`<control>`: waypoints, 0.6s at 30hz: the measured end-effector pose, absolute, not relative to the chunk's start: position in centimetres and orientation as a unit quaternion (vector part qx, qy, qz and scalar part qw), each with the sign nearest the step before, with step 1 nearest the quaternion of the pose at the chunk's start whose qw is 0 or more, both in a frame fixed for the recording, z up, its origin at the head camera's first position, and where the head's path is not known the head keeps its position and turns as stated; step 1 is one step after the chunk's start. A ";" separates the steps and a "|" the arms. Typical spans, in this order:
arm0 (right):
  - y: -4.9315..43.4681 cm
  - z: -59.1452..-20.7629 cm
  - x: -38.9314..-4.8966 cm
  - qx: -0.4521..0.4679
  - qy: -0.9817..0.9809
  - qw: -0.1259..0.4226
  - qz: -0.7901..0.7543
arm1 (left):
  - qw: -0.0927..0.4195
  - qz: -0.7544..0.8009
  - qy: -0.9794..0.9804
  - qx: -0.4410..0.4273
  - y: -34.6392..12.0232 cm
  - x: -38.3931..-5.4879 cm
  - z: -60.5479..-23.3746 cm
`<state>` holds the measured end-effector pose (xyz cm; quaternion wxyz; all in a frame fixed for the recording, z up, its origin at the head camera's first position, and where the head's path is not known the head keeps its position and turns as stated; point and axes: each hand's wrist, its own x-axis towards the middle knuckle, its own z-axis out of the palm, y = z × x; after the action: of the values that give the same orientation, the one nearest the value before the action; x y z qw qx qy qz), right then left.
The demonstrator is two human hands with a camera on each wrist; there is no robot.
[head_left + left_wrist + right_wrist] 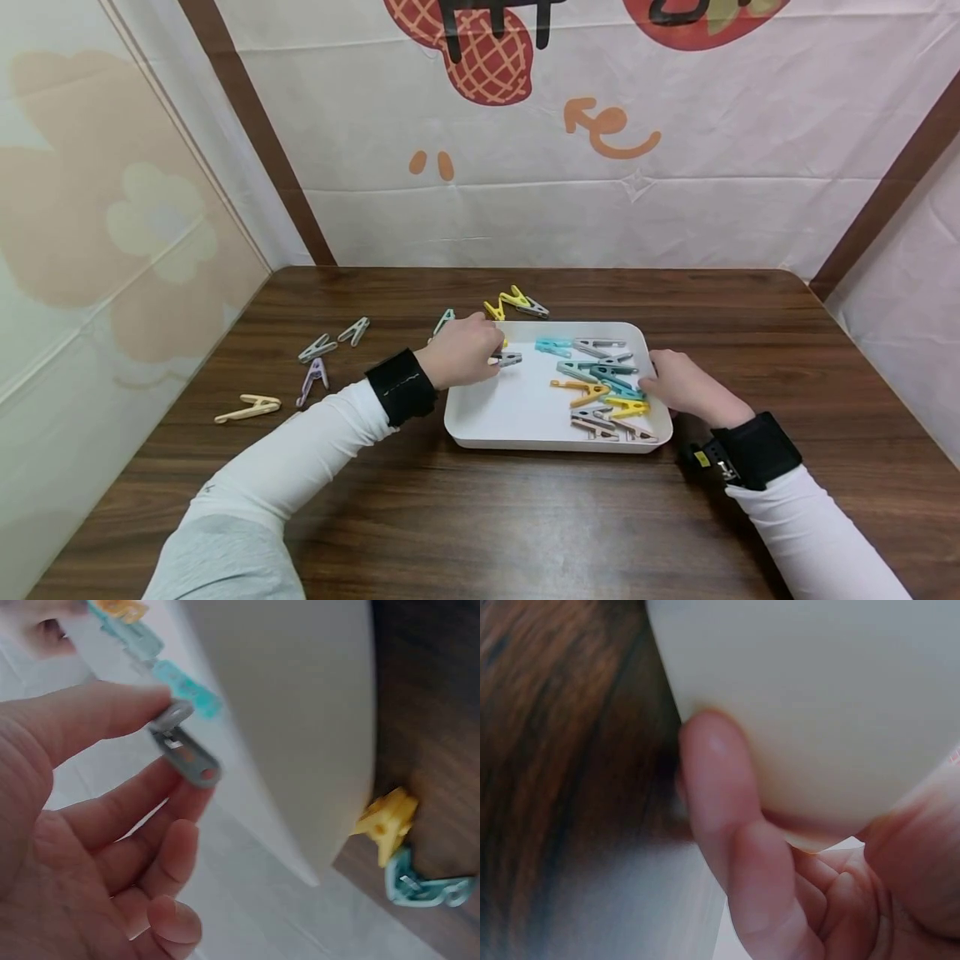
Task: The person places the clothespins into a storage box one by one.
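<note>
A grey clothespin [191, 759] is pinched between the thumb and fingers of my left hand [467, 348], over the left part of a white tray [513, 412]. At the tray's right side, my right hand [693, 385] grips the wall, its thumb by the rim; the right wrist view shows fingers [720, 765] against the outer surface. Inside the tray's right half lie several clothespins: light blue [553, 346], teal [611, 379], orange [585, 390], yellow [628, 407], grey and beige [596, 428].
Left of the tray on the brown wooden table [465, 517] lie a cream clothespin [249, 407], a purple one [312, 382] and pale green ones [317, 347]. Behind it are yellow clothespins [514, 296], a grey one [533, 308] and a teal one [442, 322]. A printed curtain [525, 217] hangs behind.
</note>
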<state>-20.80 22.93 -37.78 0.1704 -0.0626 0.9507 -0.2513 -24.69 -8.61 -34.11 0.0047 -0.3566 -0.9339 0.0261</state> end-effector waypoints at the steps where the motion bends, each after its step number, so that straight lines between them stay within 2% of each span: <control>1: 22.9 -37.8 -20.8 -0.063 0.951 0.171 -0.252 | -0.003 0.031 -0.934 -0.355 -8.7 -24.8 -34.4; 10: 23.0 -37.8 -20.8 -0.068 0.952 0.165 -0.250 | -0.050 0.038 -0.939 -0.337 -8.9 -25.3 -35.3; 18: 22.9 -37.9 -20.9 -0.067 0.951 0.170 -0.248 | -0.068 0.052 -0.949 -0.302 -9.1 -25.7 -35.7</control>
<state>-20.90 22.92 -37.88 0.1696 -0.0667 0.9514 -0.2483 -25.71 -9.09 -35.66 -0.0676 -0.3022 -0.9494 0.0518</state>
